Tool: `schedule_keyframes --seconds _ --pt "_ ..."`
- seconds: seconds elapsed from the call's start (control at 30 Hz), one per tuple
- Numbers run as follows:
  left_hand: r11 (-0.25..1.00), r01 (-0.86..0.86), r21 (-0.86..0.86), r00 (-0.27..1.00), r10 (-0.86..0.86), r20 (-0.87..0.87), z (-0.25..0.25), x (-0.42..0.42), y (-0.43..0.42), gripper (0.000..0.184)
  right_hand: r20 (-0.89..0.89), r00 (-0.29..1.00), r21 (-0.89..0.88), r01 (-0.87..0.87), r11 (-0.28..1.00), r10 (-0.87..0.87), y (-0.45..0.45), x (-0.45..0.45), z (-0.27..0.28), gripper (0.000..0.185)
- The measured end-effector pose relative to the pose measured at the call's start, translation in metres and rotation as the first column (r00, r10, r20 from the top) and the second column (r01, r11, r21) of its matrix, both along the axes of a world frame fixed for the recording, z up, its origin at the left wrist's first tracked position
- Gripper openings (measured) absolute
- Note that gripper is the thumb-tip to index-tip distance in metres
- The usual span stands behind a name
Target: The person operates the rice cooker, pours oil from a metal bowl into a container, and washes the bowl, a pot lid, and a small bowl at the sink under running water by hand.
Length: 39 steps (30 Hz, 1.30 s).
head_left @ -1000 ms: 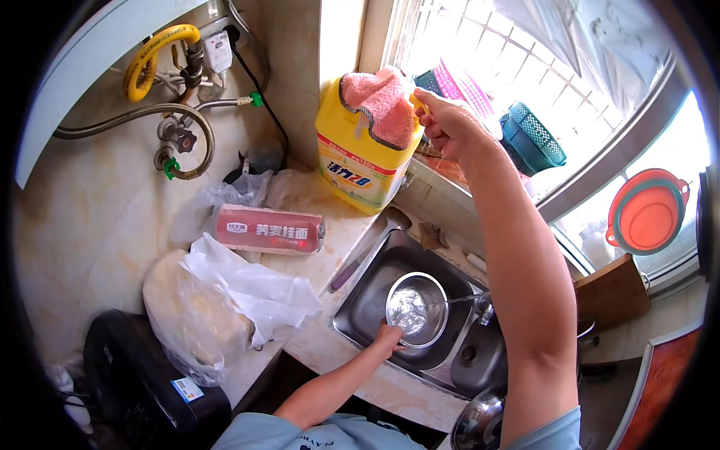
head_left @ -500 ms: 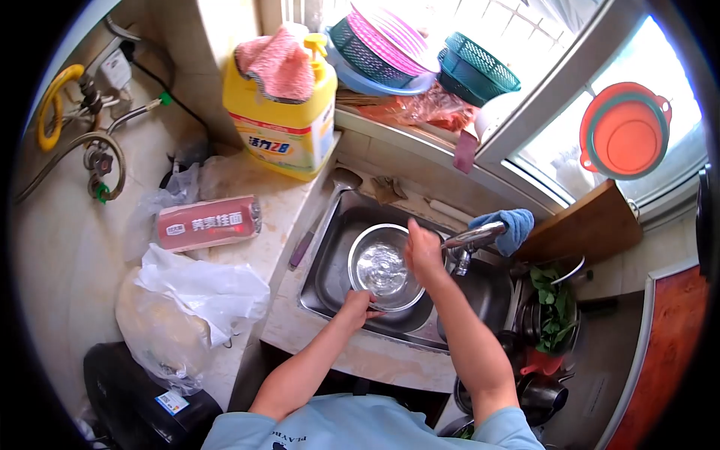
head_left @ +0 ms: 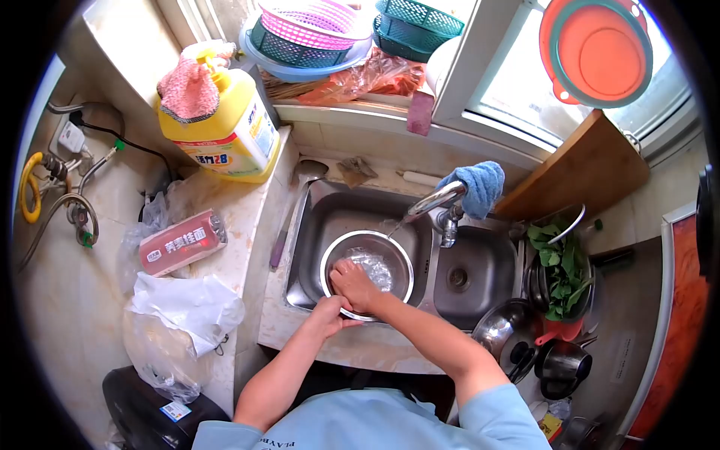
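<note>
A round metal bowl (head_left: pixel 409 262) with clear water in it stands in the left basin of the steel sink (head_left: pixel 337 196). My left hand (head_left: pixel 330 316) grips the bowl's near rim, thumb near the edge. Inside the bowl, my right hand (head_left: pixel 355 286) reaches to the left with its fingers stretched out along the inner wall, and no object shows in it. Above the bowl's far right side is the chrome faucet (head_left: pixel 439 199), a thin stream of water falling from its spout. A blue cloth (head_left: pixel 482 187) hangs over the faucet.
Left counter: a yellow jug (head_left: pixel 240 135), a pink noodle packet (head_left: pixel 182 243), plastic bags (head_left: pixel 180 307). A ladle (head_left: pixel 309 171) lies beside the sink. At right are a cutting board (head_left: pixel 581 172), leafy greens (head_left: pixel 559 262) and a pan lid (head_left: pixel 506 330). Baskets (head_left: pixel 300 37) sit on the sill.
My right hand has left the faucet and gone down into the bowl. My left hand keeps hold of the bowl's rim. The camera view has shifted.
</note>
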State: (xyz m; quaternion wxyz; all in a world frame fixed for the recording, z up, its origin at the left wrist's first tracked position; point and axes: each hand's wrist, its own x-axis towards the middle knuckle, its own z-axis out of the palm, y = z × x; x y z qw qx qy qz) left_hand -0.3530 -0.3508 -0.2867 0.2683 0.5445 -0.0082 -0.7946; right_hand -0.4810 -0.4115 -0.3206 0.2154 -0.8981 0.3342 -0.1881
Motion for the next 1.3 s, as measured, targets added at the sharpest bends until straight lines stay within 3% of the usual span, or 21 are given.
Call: schedule_keyframes --seconds 0.1,0.13,0.27,0.37,0.4,0.5,0.53,0.6,0.7,0.73,0.83,0.9,0.97,1.0,1.1,1.13,1.23,1.27,1.3 --pt "0.993 -0.117 0.026 0.993 0.117 0.022 -0.003 0.008 0.007 0.041 -0.144 0.965 -0.098 0.207 0.973 -0.22 -0.022 -0.01 0.017 0.027" --pt "0.974 -0.225 -0.001 0.974 0.225 0.035 0.011 0.005 0.004 0.042 -0.313 0.943 0.013 0.125 0.992 -0.115 -0.029 -0.017 0.009 0.038" --pt "0.937 -0.346 -0.039 0.936 0.348 0.054 -0.018 0.008 0.002 0.041 -0.322 0.929 0.186 0.25 0.95 -0.181 0.006 -0.009 -0.023 0.058" --pt "0.945 -0.303 -0.123 0.932 0.321 0.167 -0.019 0.013 0.007 0.034 -0.063 0.998 0.394 0.002 0.919 0.024 0.027 -0.009 -0.026 0.062" --pt "0.954 -0.28 -0.111 0.928 0.298 0.223 -0.019 0.019 0.008 0.04 0.013 0.998 0.639 -0.058 0.767 0.064 0.026 -0.014 0.003 0.064" --pt "0.956 -0.211 -0.203 0.928 0.261 0.267 -0.001 0.039 0.009 0.048 -0.368 0.866 0.338 -0.214 0.917 0.338 0.015 -0.039 0.02 0.062" --pt "0.976 -0.146 -0.162 0.944 0.187 0.272 -0.005 0.045 0.011 0.058 -0.394 0.863 0.24 -0.236 0.942 0.317 0.001 -0.048 0.018 0.064" --pt "0.978 -0.181 -0.107 0.952 0.202 0.231 -0.006 0.047 0.01 0.061 -0.439 0.857 0.049 -0.277 0.96 0.27 -0.02 -0.059 0.009 0.067" --pt "0.954 -0.244 -0.176 0.936 0.28 0.214 0.001 0.04 -0.003 0.062 -0.341 0.94 -0.027 0.011 1.0 -0.02 -0.006 -0.036 -0.005 0.068" --pt "0.936 -0.273 -0.223 0.914 0.325 0.243 0.001 0.033 -0.006 0.059 -0.467 0.883 0.155 0.032 0.987 0.045 0.005 -0.022 0.007 0.067" --pt "0.94 -0.27 -0.206 0.926 0.312 0.211 -0.019 0.026 -0.003 0.043 -0.435 0.9 0.367 0.208 0.907 -0.031 0.02 0.01 0.004 0.071" --pt "0.961 -0.224 -0.161 0.966 0.241 0.094 -0.032 0.031 0.003 0.043 -0.336 0.941 0.282 0.134 0.95 -0.033 0.009 0.014 0.002 0.069" --pt "0.961 -0.257 -0.105 0.964 0.262 0.041 -0.014 0.021 0.003 0.042 -0.243 0.97 0.169 0.044 0.985 -0.001 -0.011 0.018 -0.007 0.067" --pt "0.959 -0.272 -0.079 0.962 0.274 0.014 -0.007 0.017 0.001 0.042 -0.3 0.951 0.18 -0.014 0.984 0.069 -0.02 0.019 -0.003 0.068" --pt "0.913 -0.401 -0.08 0.914 0.404 0.031 -0.004 0.019 -0.004 0.042 -0.327 0.941 -0.04 -0.105 0.994 0.086 -0.04 0.019 0.003 0.068" --pt "0.888 -0.448 -0.105 0.891 0.453 0.035 -0.014 0.023 -0.003 0.041 -0.364 0.931 -0.182 -0.039 0.983 -0.03 -0.044 0.021 0.007 0.064" --pt "0.867 -0.459 -0.195 0.87 0.483 0.102 -0.018 0.022 -0.002 0.04 -0.424 0.874 0.081 0.297 0.951 -0.237 -0.036 0.024 -0.003 0.058" --pt "0.861 -0.467 -0.201 0.857 0.497 0.136 -0.016 0.014 -0.002 0.029 -0.319 0.902 -0.038 0.294 0.955 -0.29 -0.026 0.02 -0.015 0.044" --pt "0.878 -0.443 -0.179 0.876 0.467 0.124 -0.018 0.009 0.0 0.028 -0.297 0.864 0.094 0.449 0.888 -0.406 -0.021 0.025 -0.014 0.04"
